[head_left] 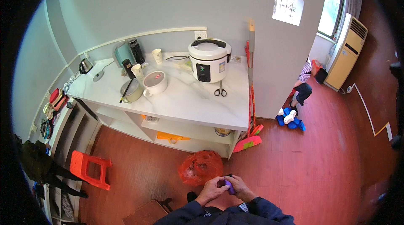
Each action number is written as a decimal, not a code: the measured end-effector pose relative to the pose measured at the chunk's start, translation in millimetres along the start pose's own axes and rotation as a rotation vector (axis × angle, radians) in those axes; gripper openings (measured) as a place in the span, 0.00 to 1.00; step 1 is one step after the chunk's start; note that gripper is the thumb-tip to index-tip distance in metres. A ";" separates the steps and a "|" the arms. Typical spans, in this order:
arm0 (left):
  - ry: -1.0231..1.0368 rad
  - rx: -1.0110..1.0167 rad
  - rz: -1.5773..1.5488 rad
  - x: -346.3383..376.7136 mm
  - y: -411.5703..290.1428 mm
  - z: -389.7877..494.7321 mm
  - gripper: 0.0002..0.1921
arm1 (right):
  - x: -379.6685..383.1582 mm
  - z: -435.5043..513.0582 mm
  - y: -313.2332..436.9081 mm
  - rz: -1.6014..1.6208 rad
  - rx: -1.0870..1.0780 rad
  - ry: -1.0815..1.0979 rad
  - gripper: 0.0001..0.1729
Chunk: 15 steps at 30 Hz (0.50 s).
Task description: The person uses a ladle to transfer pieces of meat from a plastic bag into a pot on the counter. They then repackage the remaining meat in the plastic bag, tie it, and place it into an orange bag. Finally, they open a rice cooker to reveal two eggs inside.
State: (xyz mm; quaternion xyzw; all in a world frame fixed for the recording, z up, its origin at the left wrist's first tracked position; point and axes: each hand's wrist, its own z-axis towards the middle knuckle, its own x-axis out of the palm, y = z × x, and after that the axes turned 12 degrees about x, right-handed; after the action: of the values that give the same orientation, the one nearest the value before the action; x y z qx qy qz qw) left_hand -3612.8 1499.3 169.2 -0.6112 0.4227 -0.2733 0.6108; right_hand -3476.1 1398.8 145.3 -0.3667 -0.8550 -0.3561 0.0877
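Observation:
Close to my body, my right hand (240, 188) is closed around a small purple object (231, 189). A dark end shows above the fingers, and what the object is cannot be made out. My left hand (212, 191) grips the same object from the other side, with thumb and fingertips against it. Just beyond my hands, a waste bin lined with a red plastic bag (201, 167) stands on the floor.
Ahead is a marble-patterned counter (186, 98) with a rice cooker (209, 62), scissors (220, 91) and lidded mugs (155, 82). Brooms (250, 98) lean at its right end. A red stool (90, 169) and a person (44, 162) are left; another person (302, 86) sits right.

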 end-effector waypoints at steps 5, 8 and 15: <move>-0.009 0.038 0.031 -80.7 6.9 11.7 0.31 | 67.0 13.5 21.9 -0.449 -0.343 0.053 0.26; 0.027 0.166 0.221 -107.1 4.7 22.5 0.34 | 90.0 22.4 35.6 -0.534 -0.360 0.010 0.32; -0.142 0.119 0.243 -131.3 -6.5 74.5 0.28 | 90.7 51.3 106.5 -0.710 -0.081 0.111 0.24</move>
State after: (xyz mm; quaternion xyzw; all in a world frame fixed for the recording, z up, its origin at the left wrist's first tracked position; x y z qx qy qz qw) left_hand -3613.0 1648.7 191.7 -0.5361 0.4323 -0.1779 0.7029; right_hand -3461.8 1535.5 203.1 -0.0301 -0.9082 -0.4173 -0.0097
